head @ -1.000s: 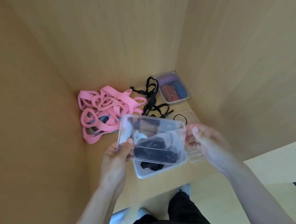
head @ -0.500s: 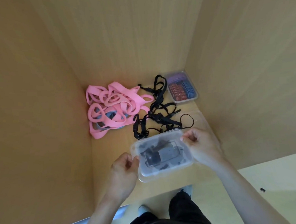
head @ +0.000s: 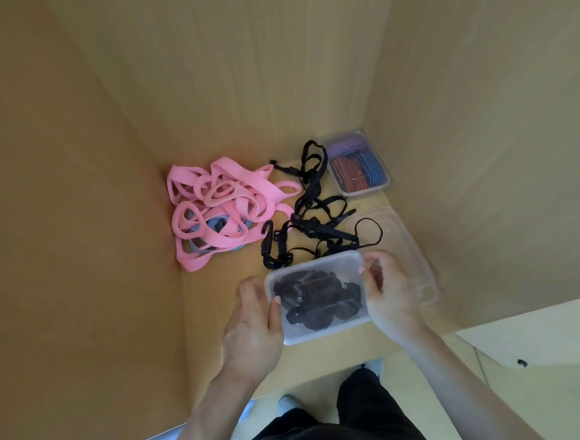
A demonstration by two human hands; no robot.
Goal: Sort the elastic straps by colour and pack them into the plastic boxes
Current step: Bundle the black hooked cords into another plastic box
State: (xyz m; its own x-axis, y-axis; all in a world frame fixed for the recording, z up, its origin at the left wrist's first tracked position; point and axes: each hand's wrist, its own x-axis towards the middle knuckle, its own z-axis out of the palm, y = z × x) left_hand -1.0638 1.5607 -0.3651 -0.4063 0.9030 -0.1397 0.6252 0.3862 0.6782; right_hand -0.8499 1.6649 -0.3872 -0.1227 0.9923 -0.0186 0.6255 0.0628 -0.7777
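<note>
Two boxes look filled so far: the clear box [head: 327, 332] of black straps [head: 316, 300], held at its short ends by the left hand [head: 251, 322] and right hand [head: 389, 292] — fingers curled round its edges — and a far box [head: 365, 191] beyond it to the right, holding purple, red and blue ones. Just behind the clear box lie loose black straps [head: 313, 225]; further behind, to the left, the pink straps [head: 222, 204] — both piles, I judge, not yet packed.

The left hand [head: 251, 322] and right hand [head: 389, 292] grip opposite short ends of a clear rectangular plastic box [head: 327, 330] (black straps inside). Behind it lie loose black hooked elastic straps [head: 311, 225], a pile of pink flat elastic straps [head: 225, 203] and, rear right, a second clear plastic box [head: 363, 190] of red, blue and purple straps.
</note>
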